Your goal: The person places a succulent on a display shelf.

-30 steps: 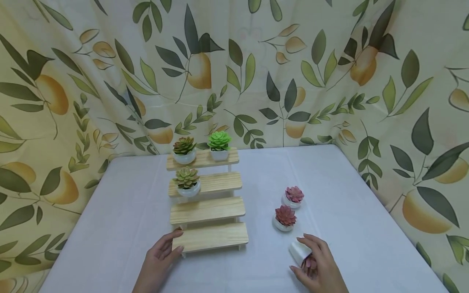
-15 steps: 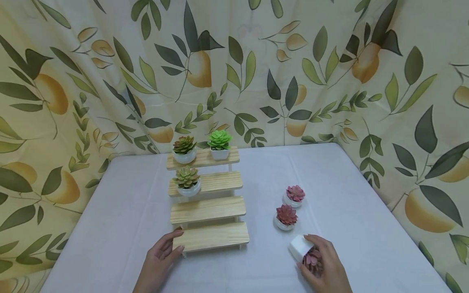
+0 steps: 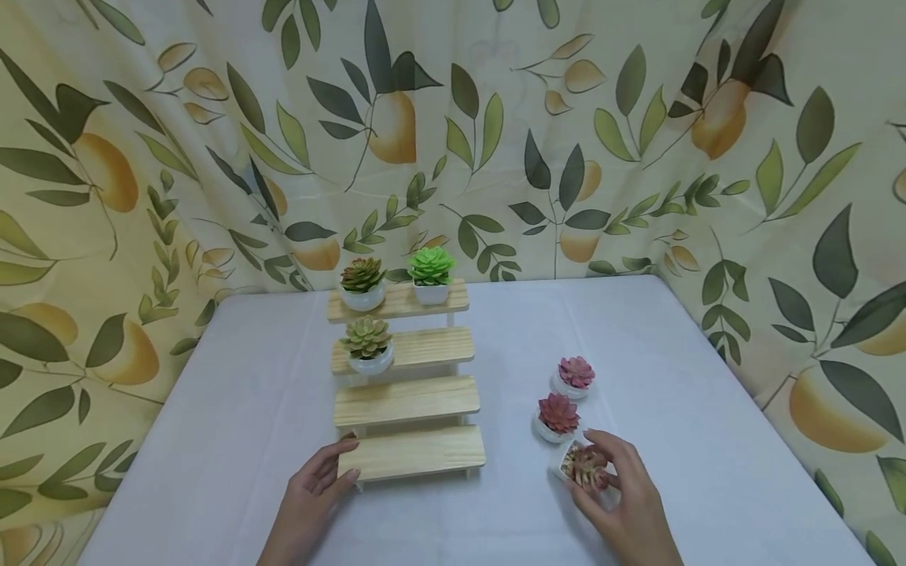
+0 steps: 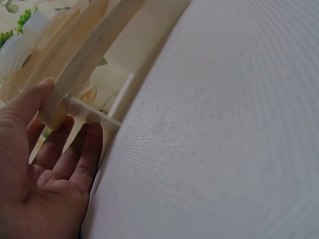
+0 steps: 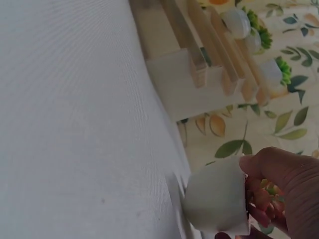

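My left hand [image 3: 318, 483] grips the left end of the lowest step of a four-tier wooden plant stand [image 3: 414, 453]. In the left wrist view, the thumb lies along the board [image 4: 75, 64] and the fingers reach underneath. At the right, my right hand [image 3: 623, 491] pinches a small potted succulent [image 3: 587, 465] with reddish-pink leaves by its white pot. That pot [image 5: 217, 196] appears close over the tablecloth in the right wrist view, its opening turned toward the palm. Just beyond it stand a dark pink succulent [image 3: 558, 414] and a lighter pink succulent [image 3: 576, 373], both in round white pots.
A reddish-green succulent [image 3: 362, 277] and a bright green succulent [image 3: 431, 267] occupy the top tier. One pale green succulent [image 3: 367, 339] sits at the left of the second tier. Leaf-patterned curtain [image 3: 488, 181] surrounds the white-covered table [image 3: 283, 354].
The right hand has turned the tipped pot from lying on its side to more upright, bringing it nearer the other pink succulents. My left hand keeps its grip on the stand.
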The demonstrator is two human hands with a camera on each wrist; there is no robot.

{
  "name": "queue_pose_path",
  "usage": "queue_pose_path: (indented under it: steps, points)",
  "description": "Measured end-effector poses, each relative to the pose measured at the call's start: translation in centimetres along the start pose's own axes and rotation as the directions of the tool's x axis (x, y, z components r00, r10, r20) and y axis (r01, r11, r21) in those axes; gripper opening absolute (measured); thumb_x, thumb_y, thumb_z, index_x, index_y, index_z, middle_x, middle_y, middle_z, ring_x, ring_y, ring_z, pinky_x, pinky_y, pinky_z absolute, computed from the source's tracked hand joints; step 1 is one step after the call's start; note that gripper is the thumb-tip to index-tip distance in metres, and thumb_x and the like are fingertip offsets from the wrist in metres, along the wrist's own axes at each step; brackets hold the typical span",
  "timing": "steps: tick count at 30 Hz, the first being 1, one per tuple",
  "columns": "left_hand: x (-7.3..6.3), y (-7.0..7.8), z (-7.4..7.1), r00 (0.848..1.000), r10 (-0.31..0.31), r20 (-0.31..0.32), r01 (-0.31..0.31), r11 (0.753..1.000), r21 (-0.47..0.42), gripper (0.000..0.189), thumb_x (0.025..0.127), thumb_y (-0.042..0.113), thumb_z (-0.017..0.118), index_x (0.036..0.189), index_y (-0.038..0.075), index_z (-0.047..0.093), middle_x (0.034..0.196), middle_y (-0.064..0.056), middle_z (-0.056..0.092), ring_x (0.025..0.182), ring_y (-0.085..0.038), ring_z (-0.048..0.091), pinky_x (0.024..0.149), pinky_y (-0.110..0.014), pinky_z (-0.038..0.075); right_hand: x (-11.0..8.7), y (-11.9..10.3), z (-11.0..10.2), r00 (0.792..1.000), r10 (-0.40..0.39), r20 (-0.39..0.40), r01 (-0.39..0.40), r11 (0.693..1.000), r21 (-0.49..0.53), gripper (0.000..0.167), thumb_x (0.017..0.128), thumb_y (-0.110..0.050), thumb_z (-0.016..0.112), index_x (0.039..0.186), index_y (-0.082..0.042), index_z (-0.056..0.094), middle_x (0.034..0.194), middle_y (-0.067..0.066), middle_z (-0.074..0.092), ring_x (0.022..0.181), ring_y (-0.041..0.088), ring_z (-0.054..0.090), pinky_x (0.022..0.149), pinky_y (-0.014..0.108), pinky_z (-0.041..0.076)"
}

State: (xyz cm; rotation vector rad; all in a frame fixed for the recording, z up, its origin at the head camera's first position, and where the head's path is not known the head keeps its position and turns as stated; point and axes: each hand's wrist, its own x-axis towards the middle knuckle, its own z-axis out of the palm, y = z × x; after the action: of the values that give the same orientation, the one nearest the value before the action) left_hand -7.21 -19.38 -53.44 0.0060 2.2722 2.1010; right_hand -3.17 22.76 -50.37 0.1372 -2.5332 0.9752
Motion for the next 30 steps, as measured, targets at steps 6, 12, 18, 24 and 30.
queue_pose_path:
  steps: [6,12,18,24,30]
  points:
    - [0.1,-0.2,0.0,1.0,-0.003,0.013,0.003,1.0,-0.012,0.04,0.094,0.016,0.079,0.132,0.011,0.067,0.149,-0.01,0.055,0.133,-0.011,0.053,0.104,-0.022,0.048,0.9,0.0,0.6,0.995,-0.099,-0.005,0.099,0.995,0.025,0.075,0.071,0.001,0.093,0.138,-0.015,0.062,0.137,0.002,0.056,0.119,0.007,0.052,0.079,0.024,0.06]
    - [0.0,-0.1,-0.1,1.0,-0.009,0.009,0.009,1.0,-0.011,0.038,0.094,0.016,0.078,0.131,0.012,0.068,0.148,-0.01,0.056,0.136,-0.018,0.051,0.104,-0.022,0.047,2.1,-0.5,0.5,0.987,-0.163,-0.004,0.162,0.976,0.146,0.075,0.071,0.007,0.091,0.138,-0.012,0.063,0.139,0.007,0.055,0.124,0.005,0.051,0.091,0.008,0.049]
    - [0.0,0.0,-0.1,1.0,-0.013,0.01,0.013,1.0,-0.005,0.038,0.095,0.018,0.078,0.131,0.013,0.068,0.148,-0.008,0.056,0.139,-0.019,0.048,0.107,-0.02,0.043,3.4,-1.7,-0.1,0.984,-0.176,0.015,0.168,0.961,0.22,0.073,0.073,0.008,0.089,0.138,-0.01,0.061,0.141,0.007,0.054,0.127,0.01,0.052,0.095,0.014,0.051]
    - [0.0,-0.1,-0.1,1.0,-0.011,0.008,0.011,1.0,-0.014,0.039,0.094,0.018,0.079,0.131,0.013,0.068,0.148,-0.007,0.056,0.138,-0.018,0.049,0.107,-0.021,0.044,4.7,-3.3,-0.6,0.976,-0.218,-0.004,0.213,0.948,0.236,0.074,0.072,0.007,0.091,0.138,-0.008,0.06,0.138,0.006,0.055,0.123,0.01,0.054,0.093,0.015,0.052]
    - [0.1,-0.2,-0.2,1.0,-0.001,0.019,0.002,1.0,-0.024,0.039,0.094,0.019,0.079,0.131,0.013,0.068,0.149,-0.005,0.055,0.138,-0.011,0.049,0.109,-0.022,0.041,6.1,-5.0,-1.0,0.974,-0.226,0.005,0.216,0.937,0.274,0.075,0.073,0.007,0.091,0.139,-0.01,0.06,0.139,0.005,0.055,0.125,0.012,0.054,0.094,0.017,0.053]
